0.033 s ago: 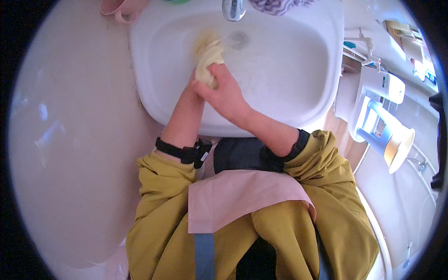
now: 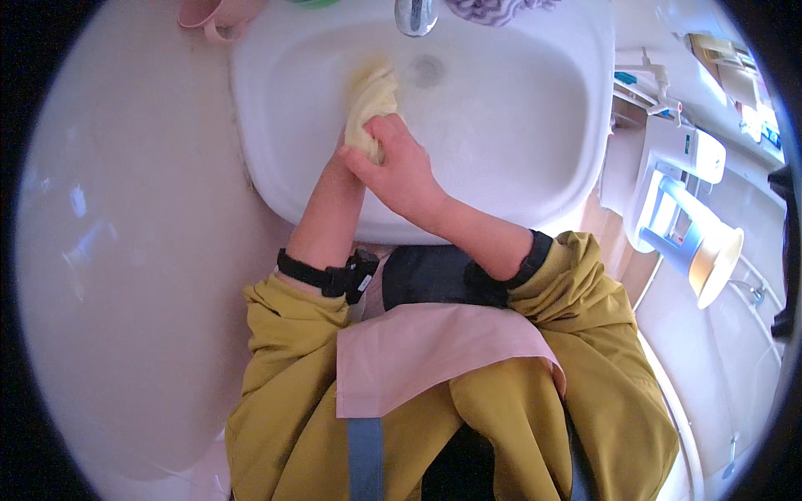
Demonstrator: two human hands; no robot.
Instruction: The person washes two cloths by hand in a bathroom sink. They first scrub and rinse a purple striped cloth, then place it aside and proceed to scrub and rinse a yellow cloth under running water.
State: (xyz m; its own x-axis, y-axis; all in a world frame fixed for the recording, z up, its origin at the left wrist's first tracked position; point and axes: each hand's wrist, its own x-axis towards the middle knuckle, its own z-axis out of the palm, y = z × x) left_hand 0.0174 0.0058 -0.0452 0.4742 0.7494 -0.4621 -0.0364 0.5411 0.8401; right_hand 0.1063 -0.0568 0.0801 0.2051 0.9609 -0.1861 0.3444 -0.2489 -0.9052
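Observation:
A pale yellow, bunched cloth (image 2: 373, 102) is over the left part of the white washbasin (image 2: 510, 108). My right hand (image 2: 399, 167) is closed around its near end, thumb toward my left wrist. My left hand (image 2: 342, 150) lies behind the cloth and my right hand; only its wrist edge shows, and its fingers are hidden. A blurred yellowish patch sits at the far end of the cloth, next to the drain (image 2: 427, 72). Beyond the drain is the chrome tap (image 2: 415, 17).
A pink mug (image 2: 219, 15) stands past the basin's far left corner. A purple-and-white striped cloth (image 2: 493, 10) lies behind the basin, right of the tap. At right are white pipes (image 2: 660, 83) and a blue-and-yellow object (image 2: 697, 246). A pink cloth (image 2: 443, 351) covers my lap.
My right hand and the yellow cloth have shifted very slightly, and the cloth's folds lie a little differently. My grip on it is the same.

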